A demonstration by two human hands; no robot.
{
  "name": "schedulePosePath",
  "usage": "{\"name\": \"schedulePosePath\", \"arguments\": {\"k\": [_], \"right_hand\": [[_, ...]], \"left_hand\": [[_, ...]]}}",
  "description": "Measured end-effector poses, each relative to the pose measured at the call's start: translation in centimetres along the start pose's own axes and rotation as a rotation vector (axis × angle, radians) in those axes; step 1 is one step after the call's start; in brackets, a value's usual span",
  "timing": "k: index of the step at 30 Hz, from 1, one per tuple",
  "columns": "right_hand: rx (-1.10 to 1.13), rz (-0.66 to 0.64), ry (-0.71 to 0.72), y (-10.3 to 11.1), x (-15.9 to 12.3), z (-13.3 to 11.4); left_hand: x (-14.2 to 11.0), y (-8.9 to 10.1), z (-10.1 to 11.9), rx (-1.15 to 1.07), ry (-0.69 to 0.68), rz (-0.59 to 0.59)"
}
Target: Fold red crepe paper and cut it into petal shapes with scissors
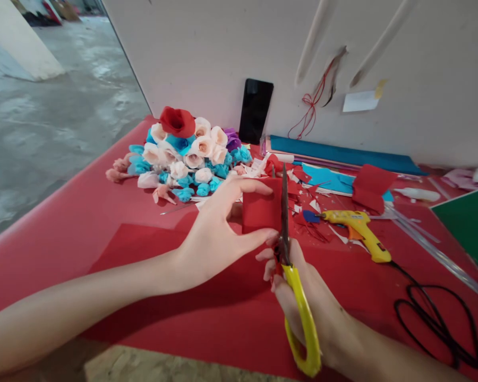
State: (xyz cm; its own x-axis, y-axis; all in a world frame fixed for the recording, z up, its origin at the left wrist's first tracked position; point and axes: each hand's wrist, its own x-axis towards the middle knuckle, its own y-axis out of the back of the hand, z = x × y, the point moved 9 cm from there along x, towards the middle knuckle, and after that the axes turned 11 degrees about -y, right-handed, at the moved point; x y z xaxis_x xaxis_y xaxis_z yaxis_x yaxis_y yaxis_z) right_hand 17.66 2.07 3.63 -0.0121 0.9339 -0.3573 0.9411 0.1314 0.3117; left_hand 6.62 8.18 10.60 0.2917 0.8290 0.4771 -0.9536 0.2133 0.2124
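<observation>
My left hand (pixel 219 228) grips a folded piece of red crepe paper (pixel 262 207) between thumb and fingers, holding it up above the red table. In my right hand (pixel 298 286) is a pair of scissors (pixel 302 313) with yellow handles, its blades pointing away from me. The blades stand along the right edge of the red paper; whether they are cutting into it I cannot tell. A large sheet of red paper (pixel 207 323) lies beneath both hands.
Behind my left hand stands a heap of paper flowers (pixel 203 146). A phone (pixel 256 110) leans on the wall. To the right lie a yellow glue gun (pixel 352 223), its black cord (pixel 426 313), blue paper (pixel 330 179) and paper scraps. A green board (pixel 470 228) sits at the right edge.
</observation>
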Motion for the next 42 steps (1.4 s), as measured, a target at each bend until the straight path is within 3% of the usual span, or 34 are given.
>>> {"name": "schedulePosePath", "arguments": {"k": [7, 17, 27, 35, 42], "right_hand": [[-0.214, 0.123, -0.065, 1.0, 0.3, 1.3], [-0.245, 0.104, -0.082, 0.9, 0.0, 1.3], [-0.099, 0.083, -0.089, 1.1, 0.0, 1.0], [0.084, -0.076, -0.119, -0.6, 0.1, 1.8], [0.128, -0.008, -0.055, 0.1, -0.3, 1.1]], "left_hand": [[-0.3, -0.2, 0.0, 0.068, -0.034, -0.021], [-0.4, -0.1, -0.1, 0.008, -0.037, 0.014], [0.1, 0.1, -0.9, 0.018, 0.0, 0.029], [0.3, 0.1, -1.3, 0.023, 0.024, 0.012], [0.8, 1.0, -0.4, -0.009, 0.025, 0.054]]}}
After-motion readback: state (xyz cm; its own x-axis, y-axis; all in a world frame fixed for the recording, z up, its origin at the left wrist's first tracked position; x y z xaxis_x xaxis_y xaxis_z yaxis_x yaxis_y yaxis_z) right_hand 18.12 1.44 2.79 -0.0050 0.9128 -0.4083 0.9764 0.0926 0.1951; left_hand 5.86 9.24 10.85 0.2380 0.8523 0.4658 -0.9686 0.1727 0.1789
